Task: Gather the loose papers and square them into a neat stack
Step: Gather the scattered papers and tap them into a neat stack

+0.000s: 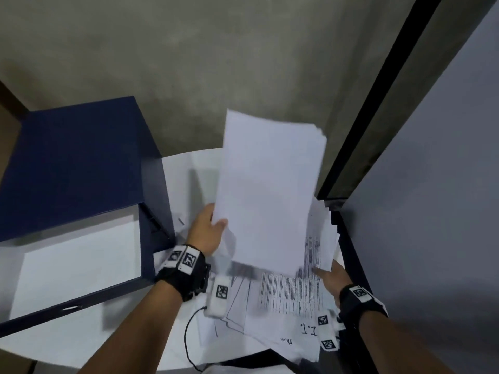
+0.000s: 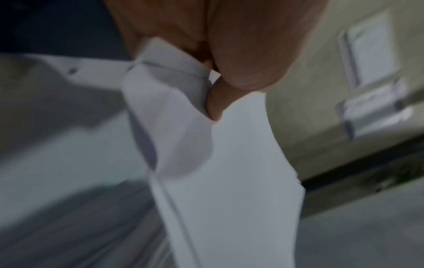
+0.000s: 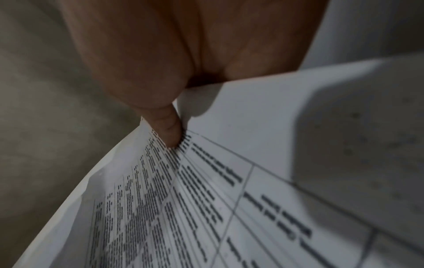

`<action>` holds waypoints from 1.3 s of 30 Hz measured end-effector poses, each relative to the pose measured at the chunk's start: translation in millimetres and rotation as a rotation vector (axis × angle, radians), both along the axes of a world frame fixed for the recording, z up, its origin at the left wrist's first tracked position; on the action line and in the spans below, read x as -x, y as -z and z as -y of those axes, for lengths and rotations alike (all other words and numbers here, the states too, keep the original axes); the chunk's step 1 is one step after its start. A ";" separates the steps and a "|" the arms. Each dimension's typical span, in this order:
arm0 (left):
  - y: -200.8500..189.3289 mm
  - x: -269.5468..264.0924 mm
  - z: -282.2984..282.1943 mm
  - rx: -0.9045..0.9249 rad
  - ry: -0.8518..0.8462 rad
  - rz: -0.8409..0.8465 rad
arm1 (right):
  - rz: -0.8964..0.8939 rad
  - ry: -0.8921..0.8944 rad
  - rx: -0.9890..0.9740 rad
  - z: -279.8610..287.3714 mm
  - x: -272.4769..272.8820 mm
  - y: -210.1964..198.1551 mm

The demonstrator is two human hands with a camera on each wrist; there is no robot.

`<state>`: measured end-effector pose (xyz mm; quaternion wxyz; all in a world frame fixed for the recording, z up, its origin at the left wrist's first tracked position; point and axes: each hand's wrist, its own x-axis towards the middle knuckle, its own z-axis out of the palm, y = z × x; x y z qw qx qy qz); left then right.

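Now | left grip (image 1: 206,230) pinches blank sheets (image 1: 270,193) | right grip (image 1: 333,276) clasps printed papers (image 1: 291,292) | blue box (image 1: 81,163) open

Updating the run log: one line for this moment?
left hand: pinches lifted blank sheets | right hand: grips printed papers | stack: unsquared

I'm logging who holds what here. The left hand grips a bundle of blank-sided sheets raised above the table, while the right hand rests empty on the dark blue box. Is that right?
Not quite. The left hand does grip the raised bundle of sheets, but the right hand is not on the dark blue box. It holds printed papers at the table's right side, thumb on top, as the right wrist view shows.
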<state>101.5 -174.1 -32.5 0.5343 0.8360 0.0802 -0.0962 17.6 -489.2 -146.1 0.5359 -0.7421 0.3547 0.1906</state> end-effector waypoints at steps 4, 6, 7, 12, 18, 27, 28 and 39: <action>57.6 33.3 20.1 -0.074 0.121 -0.221 | -0.053 0.205 -0.217 0.2 -0.7 -1.7; 83.8 45.3 30.2 -0.138 0.214 -0.311 | -0.053 0.345 -0.415 3.0 2.5 -5.0; 93.1 50.1 35.3 -0.169 0.281 -0.322 | -0.022 0.356 -0.471 1.9 4.5 -9.3; 100.1 54.5 45.4 -0.373 0.475 -0.215 | 0.069 0.127 -0.154 6.2 14.4 12.7; 100.9 6.9 -6.9 -0.589 -0.007 -0.114 | 0.027 0.101 -0.034 24.9 18.5 23.2; 108.1 6.0 -14.9 -0.760 0.211 -0.341 | 0.020 0.105 0.022 31.6 16.6 38.7; 109.8 10.8 -13.0 -0.679 0.165 -0.360 | 0.021 0.116 0.022 30.3 16.3 38.3; 103.0 -1.5 -13.6 0.008 -0.422 -0.572 | 0.015 0.146 0.011 25.9 15.8 40.8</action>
